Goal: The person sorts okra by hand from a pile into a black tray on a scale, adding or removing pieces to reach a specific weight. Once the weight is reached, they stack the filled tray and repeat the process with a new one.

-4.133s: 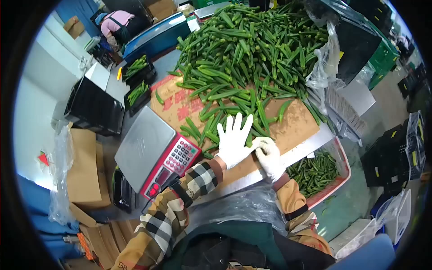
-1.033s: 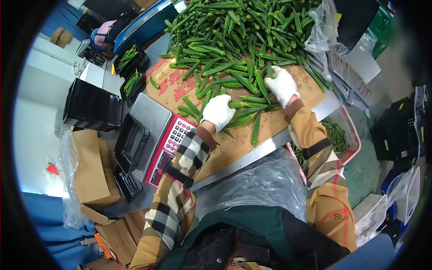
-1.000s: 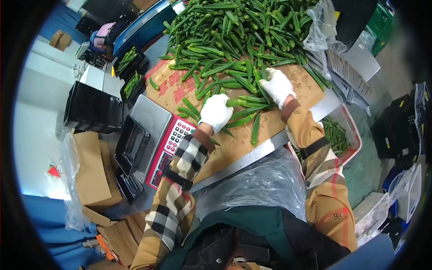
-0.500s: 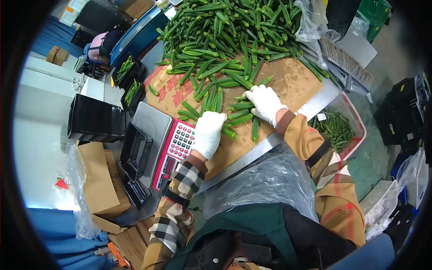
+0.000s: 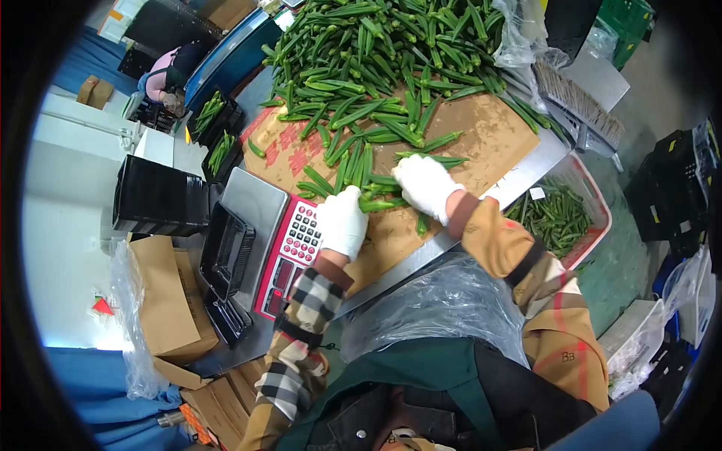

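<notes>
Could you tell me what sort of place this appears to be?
Probably a produce packing workshop: a large heap of green okra pods, a red-and-grey digital scale and an empty black plastic tray on the scale suggest it.

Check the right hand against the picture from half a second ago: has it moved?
Yes. The right hand has shifted left and slightly nearer the wearer, closer to the red-edged scale, which has stayed put.

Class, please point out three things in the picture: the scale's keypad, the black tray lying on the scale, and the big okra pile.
Keypad (image 5: 302, 234): head view, on its middle keys.
Black tray (image 5: 219, 252): head view, on its inside.
Okra pile (image 5: 383, 56): head view, on its middle.
</notes>
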`<move>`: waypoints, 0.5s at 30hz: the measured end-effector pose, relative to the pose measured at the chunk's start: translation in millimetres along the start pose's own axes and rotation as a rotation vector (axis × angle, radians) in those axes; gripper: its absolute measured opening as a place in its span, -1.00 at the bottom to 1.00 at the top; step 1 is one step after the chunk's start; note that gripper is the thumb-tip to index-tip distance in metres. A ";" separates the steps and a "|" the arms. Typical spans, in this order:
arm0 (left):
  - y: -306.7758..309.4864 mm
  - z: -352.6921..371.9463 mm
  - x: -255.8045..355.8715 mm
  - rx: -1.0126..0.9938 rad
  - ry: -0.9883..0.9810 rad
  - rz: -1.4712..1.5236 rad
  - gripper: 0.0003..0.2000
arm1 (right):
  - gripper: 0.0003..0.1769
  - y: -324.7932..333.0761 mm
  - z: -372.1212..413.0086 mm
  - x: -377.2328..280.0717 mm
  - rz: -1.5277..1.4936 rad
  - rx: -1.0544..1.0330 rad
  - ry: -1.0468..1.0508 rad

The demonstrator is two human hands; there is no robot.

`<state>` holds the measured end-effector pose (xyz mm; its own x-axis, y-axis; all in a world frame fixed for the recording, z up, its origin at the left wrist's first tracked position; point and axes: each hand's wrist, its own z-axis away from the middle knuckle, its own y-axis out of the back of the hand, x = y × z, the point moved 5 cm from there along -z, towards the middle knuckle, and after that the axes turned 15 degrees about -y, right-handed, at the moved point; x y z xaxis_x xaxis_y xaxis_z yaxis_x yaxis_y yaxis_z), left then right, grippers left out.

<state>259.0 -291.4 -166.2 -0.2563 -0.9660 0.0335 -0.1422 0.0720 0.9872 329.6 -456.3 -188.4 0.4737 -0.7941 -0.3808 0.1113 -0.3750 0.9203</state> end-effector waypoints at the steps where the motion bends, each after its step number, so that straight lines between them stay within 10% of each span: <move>1: -7.3 -0.7 5.8 -0.067 -0.011 -0.145 -0.80 | -0.83 -6.6 -0.8 -7.1 -0.011 0.065 0.029; 9: 33.1 -6.7 -8.3 0.439 -0.019 0.340 -0.69 | -0.60 60.2 -18.3 20.0 -0.212 0.152 -0.057; 15: -3.0 -19.3 55.3 0.161 -0.234 0.281 -0.70 | -0.60 35.3 -6.6 54.3 0.099 -0.034 -0.165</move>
<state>263.7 -349.8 -164.3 -0.5150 -0.8218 0.2436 -0.1787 0.3809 0.9072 365.0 -509.5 -176.0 0.3342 -0.8951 -0.2951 0.1019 -0.2770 0.9555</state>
